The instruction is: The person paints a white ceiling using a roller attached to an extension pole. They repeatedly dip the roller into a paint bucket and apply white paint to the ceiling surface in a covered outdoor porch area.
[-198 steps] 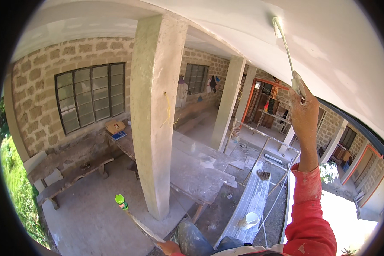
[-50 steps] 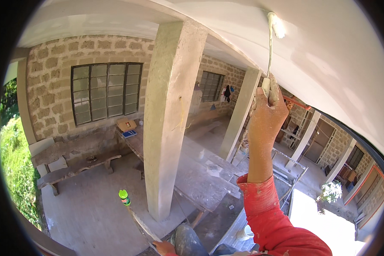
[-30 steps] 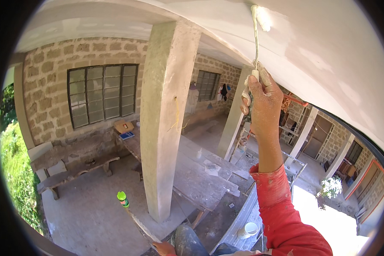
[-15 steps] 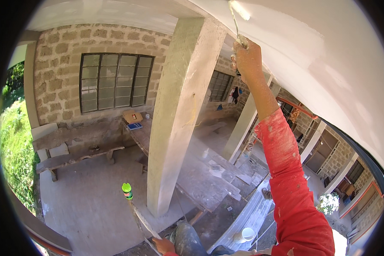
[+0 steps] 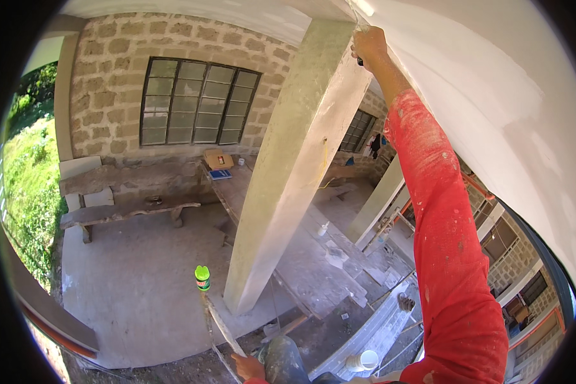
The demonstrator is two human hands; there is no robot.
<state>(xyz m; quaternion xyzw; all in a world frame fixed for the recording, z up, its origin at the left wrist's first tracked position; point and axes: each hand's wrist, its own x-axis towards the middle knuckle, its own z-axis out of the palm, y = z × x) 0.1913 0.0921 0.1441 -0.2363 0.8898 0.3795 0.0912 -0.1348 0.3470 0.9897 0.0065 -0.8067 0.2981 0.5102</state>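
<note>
My right hand [image 5: 369, 45], at the end of a paint-spattered red sleeve, is closed on a roller handle high up by the top of a concrete column [image 5: 281, 166]. The pale roller head [image 5: 365, 8] is against the white ceiling [image 5: 493, 96], partly cut off by the picture's edge. My left hand [image 5: 248, 366], low in the picture, grips a pale wooden pole [image 5: 223, 324] that has a green plastic bottle [image 5: 202, 276] at its upper end. My knee [image 5: 281, 355] shows beside it.
A scaffold plank [image 5: 390, 326] below holds a white bucket [image 5: 363, 360] and a dark lump [image 5: 405, 302]. A long dusty table [image 5: 307, 281] bears cardboard [image 5: 216, 159] and a blue book [image 5: 220, 174]. A wooden bench [image 5: 134, 212] lines the block wall. More columns [image 5: 381, 195] stand beyond.
My right hand and the roller have moved up and left along the ceiling toward the near column. My view has swung, so the room appears tilted. My left hand keeps its hold on the pole.
</note>
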